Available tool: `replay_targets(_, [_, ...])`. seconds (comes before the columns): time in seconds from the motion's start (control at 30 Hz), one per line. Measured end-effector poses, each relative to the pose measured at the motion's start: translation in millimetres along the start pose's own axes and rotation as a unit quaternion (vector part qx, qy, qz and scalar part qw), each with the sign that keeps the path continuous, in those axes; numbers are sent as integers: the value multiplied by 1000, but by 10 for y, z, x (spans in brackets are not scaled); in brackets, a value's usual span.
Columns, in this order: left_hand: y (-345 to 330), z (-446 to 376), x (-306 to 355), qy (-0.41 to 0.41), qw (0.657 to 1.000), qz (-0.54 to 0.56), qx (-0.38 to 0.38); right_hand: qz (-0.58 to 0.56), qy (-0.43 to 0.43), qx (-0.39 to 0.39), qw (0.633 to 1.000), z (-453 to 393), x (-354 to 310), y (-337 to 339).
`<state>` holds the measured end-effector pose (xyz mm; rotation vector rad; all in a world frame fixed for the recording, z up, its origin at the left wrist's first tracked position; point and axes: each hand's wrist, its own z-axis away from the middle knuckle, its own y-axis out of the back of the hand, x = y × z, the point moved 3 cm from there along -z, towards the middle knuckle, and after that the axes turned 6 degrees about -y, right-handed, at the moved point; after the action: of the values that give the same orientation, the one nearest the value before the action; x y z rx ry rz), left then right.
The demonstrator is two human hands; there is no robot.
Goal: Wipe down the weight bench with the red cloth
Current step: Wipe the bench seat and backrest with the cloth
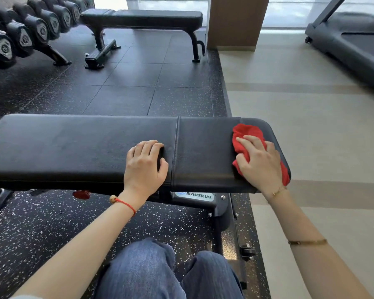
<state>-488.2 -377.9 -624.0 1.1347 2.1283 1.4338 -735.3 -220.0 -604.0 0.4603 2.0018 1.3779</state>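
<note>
At nine o'clock the long pad of the weight bench (73, 145) stretches out bare, and toward the middle the left hand (146, 164) rests on it just short of the seam, fingers loosely curled, holding nothing and seemingly steadying the bench. Past the seam, at three o'clock, the right hand (260, 161) presses flat on the red cloth (247, 132), fingers fairly straight and slightly spread. The cloth lies bunched on the short end pad, poking out beyond the fingertips at twelve o'clock of the hand and past the wrist at five o'clock, near the pad's rounded edge. The wiping step looks to be in hand at this end; the next move probably calls for dragging the cloth toward nine o'clock, with the left hand lifting clear
</note>
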Motion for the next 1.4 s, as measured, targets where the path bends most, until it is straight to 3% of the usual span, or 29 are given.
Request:
replay_targets(0.13, [21,-2,25,0,1000,-2,-3,5,-38,-35,999,-426,-9,-70])
replay_targets(0.23, [25,3,22,2,1000,-1,-6,-1,-16,-70,997,-630,-159,-118])
replay_targets(0.5, [38,-25,-4,0,1000,0,3,-84,185,-96,974,-371,-411,-25])
replay_targets(0.6, [20,-40,-24,-2,1000,6,2,-132,219,-116,960,-255,-448,-20])
replay_targets(0.7, [11,-14,-29,-4,1000,6,1,-177,182,-110,961,-210,-456,-42])
replay_targets(0.87, [9,-13,-37,-3,1000,4,2,-10,38,-93,995,-320,-379,-107])
replay_targets(0.93, [11,-14,-37,-2,1000,2,3,-1,-8,-108,994,-358,-332,-93])
replay_targets(1.07, [22,-2,-39,-4,1000,-3,7,-53,82,-63,993,-210,-421,-48])
replay_targets(1.17, [28,-28,-28,-7,1000,0,15,28,150,-41,987,-101,-480,-85])
replay_targets(1.4, [-25,-15,-53,-7,1000,-6,1,42,102,-44,993,-170,-505,-178])
